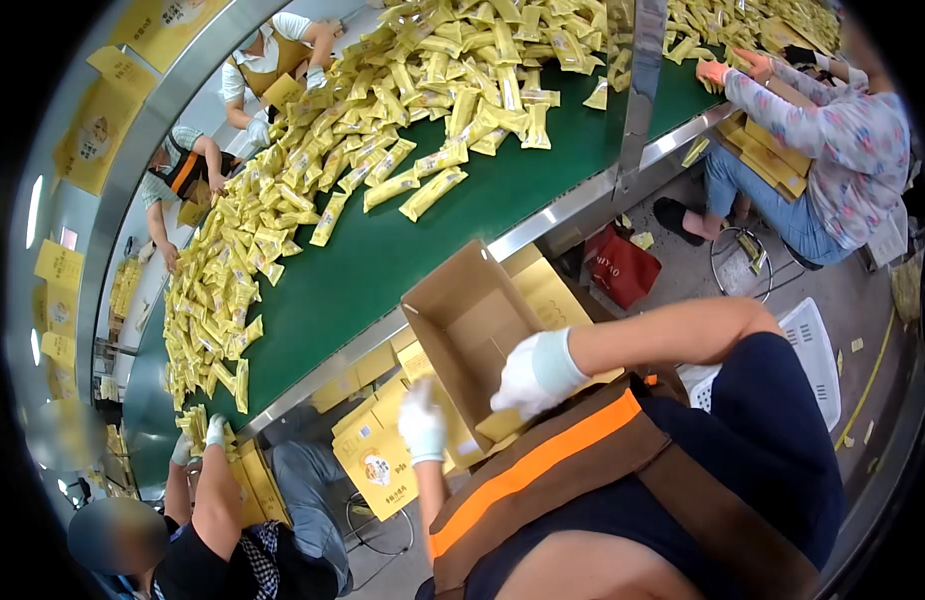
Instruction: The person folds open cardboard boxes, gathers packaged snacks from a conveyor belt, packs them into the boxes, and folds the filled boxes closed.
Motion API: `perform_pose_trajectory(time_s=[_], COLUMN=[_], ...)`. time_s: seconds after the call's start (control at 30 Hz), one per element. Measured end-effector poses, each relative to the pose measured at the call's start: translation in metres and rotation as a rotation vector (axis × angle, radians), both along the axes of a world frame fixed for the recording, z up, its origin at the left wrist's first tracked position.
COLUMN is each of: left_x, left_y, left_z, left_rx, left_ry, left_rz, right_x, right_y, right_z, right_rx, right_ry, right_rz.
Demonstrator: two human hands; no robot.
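Note:
An open cardboard box (460, 330), brown inside, is tilted in front of my body at the belt's near edge. No packets show inside it. My right hand (532, 375), in a white glove with a pale blue cuff, is closed on the near end of the box at a flap. My left hand (420, 420), gloved the same way, is beside the box's left side; motion blurs its fingers, so its grip and contact are unclear. Flattened yellow printed cartons (377, 462) lie below and left of my left hand.
A green conveyor belt (382, 270) carries a big heap of yellow wrapped packets (352, 130). A metal post (637, 90) rises at its near edge. Co-workers sit or stand around the belt. A red bag (622, 265) and a white plastic basket (812, 360) are to the right.

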State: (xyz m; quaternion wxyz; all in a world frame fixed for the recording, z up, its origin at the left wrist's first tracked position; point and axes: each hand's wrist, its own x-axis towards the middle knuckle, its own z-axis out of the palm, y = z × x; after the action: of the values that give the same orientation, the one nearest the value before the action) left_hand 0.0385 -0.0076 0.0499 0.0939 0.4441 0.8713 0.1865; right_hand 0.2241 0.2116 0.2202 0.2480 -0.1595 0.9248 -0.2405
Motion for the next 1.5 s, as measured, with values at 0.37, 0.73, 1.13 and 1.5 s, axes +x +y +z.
perform_pose_trajectory(time_s=[0.37,0.73,1.13,1.5], left_x=[-0.002,-0.009,-0.341,-0.291], left_y=[0.070,0.054,0.103,0.246], left_z=[0.101,0.000,-0.001,-0.021], left_rx=[0.369,0.326,0.245,0.445], left_ry=[-0.805,-0.186,0.278,-0.010], left_rz=[0.023,0.155,0.771,-0.073], right_x=[0.033,-0.017,-0.208,-0.322], right_y=[0.031,0.076,0.481,0.285], right_z=[-0.099,-0.155,-0.166,-0.132], right_rx=[0.310,-0.677,-0.870,0.036], right_ry=[0.624,0.627,0.802,0.385], right_rz=[-0.731,-1.140,-1.686,-0.841])
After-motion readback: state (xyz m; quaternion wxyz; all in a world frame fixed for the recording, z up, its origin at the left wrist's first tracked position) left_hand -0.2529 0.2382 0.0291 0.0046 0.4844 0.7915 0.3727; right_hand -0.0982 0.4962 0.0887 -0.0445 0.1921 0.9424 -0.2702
